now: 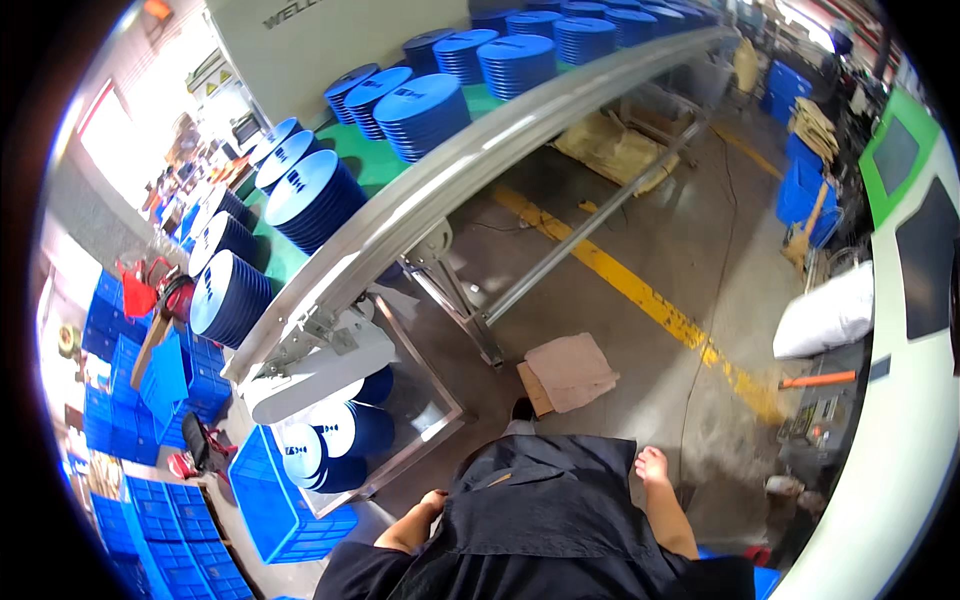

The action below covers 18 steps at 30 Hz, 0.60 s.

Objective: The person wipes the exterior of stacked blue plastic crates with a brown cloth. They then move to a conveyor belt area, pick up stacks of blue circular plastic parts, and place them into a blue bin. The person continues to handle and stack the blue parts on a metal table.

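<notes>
My left hand (433,500) hangs low beside my dark apron (540,500), near the corner of a metal-framed tray (425,425); its fingers are too small and partly hidden to read. On that tray stand several short stacks of blue discs (365,430), under the end of a conveyor. At the apron's right edge my right hand (652,465) is held out with fingers loosely curled and apart, nothing in it. Ahead and to the left, many stacks of ribbed blue discs (315,200) stand in rows on the green conveyor belt (365,155).
The conveyor's metal rail (400,215) curves across in front, with a leg (455,300) below. A brown cardboard piece (570,372) lies on the floor ahead. Blue crates (285,500) stand at left. A white-and-green machine (915,300) and white sack (828,312) are at right.
</notes>
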Available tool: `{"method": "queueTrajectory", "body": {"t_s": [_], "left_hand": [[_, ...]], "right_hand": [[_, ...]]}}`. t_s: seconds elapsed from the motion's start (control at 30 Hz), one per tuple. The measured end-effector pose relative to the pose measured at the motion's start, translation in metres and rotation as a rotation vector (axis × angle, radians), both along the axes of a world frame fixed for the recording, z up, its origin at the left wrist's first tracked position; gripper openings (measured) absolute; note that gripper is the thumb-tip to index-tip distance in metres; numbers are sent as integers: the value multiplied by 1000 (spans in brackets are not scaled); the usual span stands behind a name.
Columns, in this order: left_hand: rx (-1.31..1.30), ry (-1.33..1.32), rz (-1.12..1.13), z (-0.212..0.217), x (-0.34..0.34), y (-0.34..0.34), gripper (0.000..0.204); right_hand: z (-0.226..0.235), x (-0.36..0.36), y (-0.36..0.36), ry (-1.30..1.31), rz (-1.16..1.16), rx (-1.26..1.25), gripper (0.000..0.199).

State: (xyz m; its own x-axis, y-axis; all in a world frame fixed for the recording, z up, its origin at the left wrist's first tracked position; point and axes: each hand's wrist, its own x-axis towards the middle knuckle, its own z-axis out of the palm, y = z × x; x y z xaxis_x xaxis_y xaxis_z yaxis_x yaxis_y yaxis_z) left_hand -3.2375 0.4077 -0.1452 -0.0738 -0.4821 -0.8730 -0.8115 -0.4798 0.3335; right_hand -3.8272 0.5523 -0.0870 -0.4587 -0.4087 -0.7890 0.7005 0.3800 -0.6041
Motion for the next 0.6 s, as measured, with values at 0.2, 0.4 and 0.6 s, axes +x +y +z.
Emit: {"method": "queueTrajectory", "body": {"t_s": [0.2, 0.4, 0.6], "left_hand": [[-152, 102, -279, 7, -125, -131, 49], [-570, 543, -275, 85, -233, -263, 47], [-405, 415, -374, 68, -221, -290, 46]], "right_hand": [[-16, -7, -29, 483, 394, -341, 11], [10, -8, -122, 476, 550, -71, 15], [50, -5, -245, 432, 492, 56, 36]]}}
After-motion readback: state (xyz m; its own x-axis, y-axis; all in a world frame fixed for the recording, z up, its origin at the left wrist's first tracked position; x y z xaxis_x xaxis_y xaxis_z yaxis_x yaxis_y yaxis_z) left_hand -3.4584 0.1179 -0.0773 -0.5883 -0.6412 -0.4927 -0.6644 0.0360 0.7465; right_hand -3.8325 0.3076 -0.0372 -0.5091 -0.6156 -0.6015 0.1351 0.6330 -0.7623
